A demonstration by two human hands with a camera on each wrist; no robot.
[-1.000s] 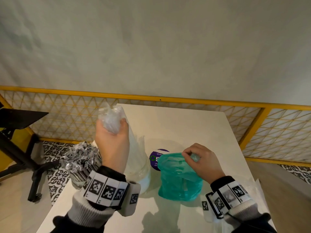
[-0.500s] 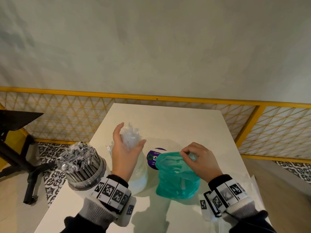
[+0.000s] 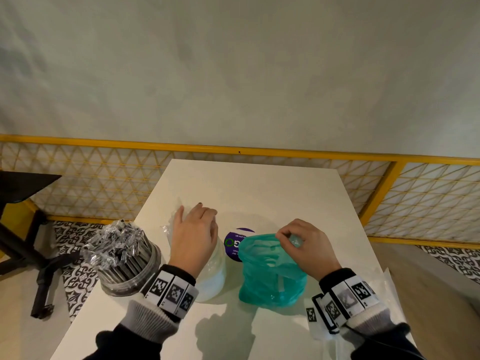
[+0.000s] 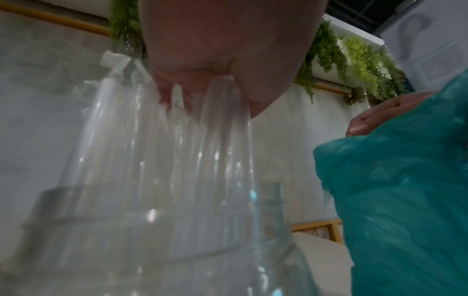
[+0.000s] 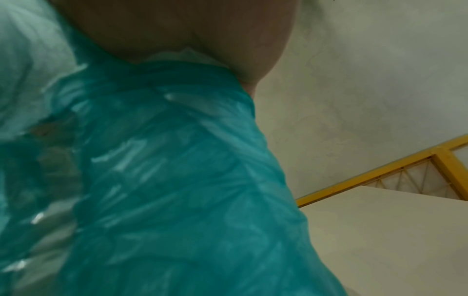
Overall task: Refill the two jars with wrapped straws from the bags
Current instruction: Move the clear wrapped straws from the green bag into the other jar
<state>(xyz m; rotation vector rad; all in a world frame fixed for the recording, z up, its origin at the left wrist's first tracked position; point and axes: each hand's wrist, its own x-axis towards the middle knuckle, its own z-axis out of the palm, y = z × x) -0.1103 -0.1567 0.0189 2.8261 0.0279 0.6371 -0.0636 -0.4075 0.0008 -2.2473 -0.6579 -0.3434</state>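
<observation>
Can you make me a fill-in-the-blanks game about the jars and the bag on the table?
1. The right hand pinches the rim of the crinkly ____ plastic bag.
2. The left hand rests on the clear-wrapped straws in the ____ jar.
3. The round clear jar of silver-wrapped straws stands nearest the table's ____ edge.

Missing words: teal; middle; left

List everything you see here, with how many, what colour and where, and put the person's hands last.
table: one, white, centre
jar: one, clear, packed with silver-wrapped straws, table's left edge
second jar: one, clear, holding white wrapped straws, under the left hand
bag: one, teal, right of the second jar
sticker: one, purple, on the table behind the bag
railing: one, yellow, behind the table
left hand: open, on the white straws
right hand: pinching the bag's rim
</observation>
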